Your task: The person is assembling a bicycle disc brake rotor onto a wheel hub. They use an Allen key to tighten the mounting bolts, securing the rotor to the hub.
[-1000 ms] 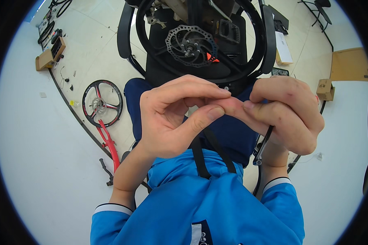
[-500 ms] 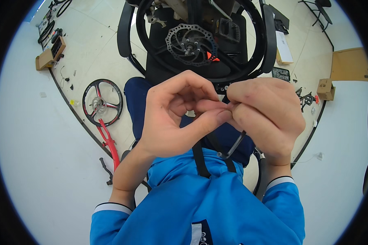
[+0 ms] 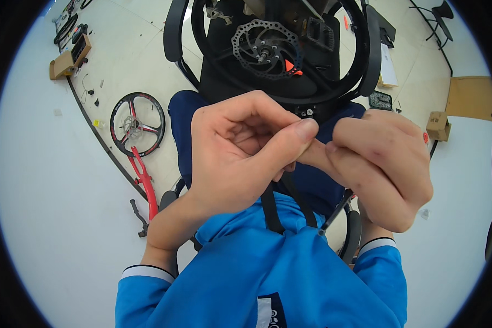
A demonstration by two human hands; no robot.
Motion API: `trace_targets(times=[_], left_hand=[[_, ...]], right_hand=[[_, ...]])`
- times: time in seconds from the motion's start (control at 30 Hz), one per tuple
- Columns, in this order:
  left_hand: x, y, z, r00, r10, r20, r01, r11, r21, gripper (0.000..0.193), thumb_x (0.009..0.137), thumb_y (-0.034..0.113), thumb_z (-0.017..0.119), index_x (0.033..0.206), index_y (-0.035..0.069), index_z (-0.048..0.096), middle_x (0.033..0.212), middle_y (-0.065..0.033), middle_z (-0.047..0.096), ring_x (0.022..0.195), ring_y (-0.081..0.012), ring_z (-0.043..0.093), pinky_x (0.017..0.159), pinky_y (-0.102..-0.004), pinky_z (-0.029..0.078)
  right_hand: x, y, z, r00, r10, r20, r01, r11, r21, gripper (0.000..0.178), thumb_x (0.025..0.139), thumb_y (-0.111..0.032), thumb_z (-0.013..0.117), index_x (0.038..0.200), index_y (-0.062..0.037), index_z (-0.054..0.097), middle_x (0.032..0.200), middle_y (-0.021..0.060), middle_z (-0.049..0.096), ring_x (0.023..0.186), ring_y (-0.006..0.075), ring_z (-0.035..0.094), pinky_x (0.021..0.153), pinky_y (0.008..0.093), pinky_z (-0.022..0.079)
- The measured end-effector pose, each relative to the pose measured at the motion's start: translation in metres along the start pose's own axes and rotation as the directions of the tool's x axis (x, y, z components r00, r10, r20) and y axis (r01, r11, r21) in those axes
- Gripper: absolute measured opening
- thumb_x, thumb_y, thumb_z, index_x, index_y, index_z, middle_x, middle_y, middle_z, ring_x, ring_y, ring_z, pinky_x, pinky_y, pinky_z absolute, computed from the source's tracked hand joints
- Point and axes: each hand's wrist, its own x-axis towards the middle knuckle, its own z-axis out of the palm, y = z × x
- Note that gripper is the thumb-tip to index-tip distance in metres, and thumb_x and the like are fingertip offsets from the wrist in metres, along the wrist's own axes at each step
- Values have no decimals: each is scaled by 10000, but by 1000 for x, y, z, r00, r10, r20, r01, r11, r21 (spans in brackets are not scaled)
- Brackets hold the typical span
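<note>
R hand curled round hex key, free end over shirt. L hand pinched closed — contents hidden, can't tell. If R grip loosens — key prob. drops.

Slim dark tool, slanting, in right hand

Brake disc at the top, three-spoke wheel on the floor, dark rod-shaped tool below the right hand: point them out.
Brake disc [image 3: 264, 47]: head view, its bolted centre.
Three-spoke wheel [image 3: 146, 129]: head view, its right-hand spoke.
Rod-shaped tool [image 3: 336, 213]: head view, its shaft.
</note>
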Motion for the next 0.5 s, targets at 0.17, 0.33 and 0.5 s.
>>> trace_targets(times=[0.17, 0.33, 0.5], left_hand=[[-5, 4, 3, 1000, -1, -16, 0, 999, -34, 77, 864, 7, 711, 876, -48, 658, 734, -83, 673, 608, -57, 619, 509, -161, 456], [-5, 9, 7, 999, 48, 23, -49, 998, 35, 53, 883, -18, 594, 837, -37, 575, 805, -165, 643, 523, -97, 531, 450, -220, 440], [-3, 9, 6, 996, 70, 47, -71, 997, 23, 53, 887, -4, 595, 852, -38, 573, 806, -170, 641, 525, -100, 532, 444, -218, 437]], right_hand=[[-6, 3, 3, 992, -104, -76, 100, 994, -54, 259, 622, -209, 801, 719, -41, 630, 740, 76, 633, 641, 205, 615, 620, 342, 538], [-7, 1, 9, 982, -94, -163, 86, 995, -51, 275, 645, -247, 791, 745, -49, 628, 753, 109, 638, 625, 208, 602, 616, 344, 540], [-8, -4, 8, 984, -39, -176, 30, 998, -53, 286, 646, -249, 799, 764, -56, 624, 759, 101, 640, 650, 214, 607, 638, 346, 549]])
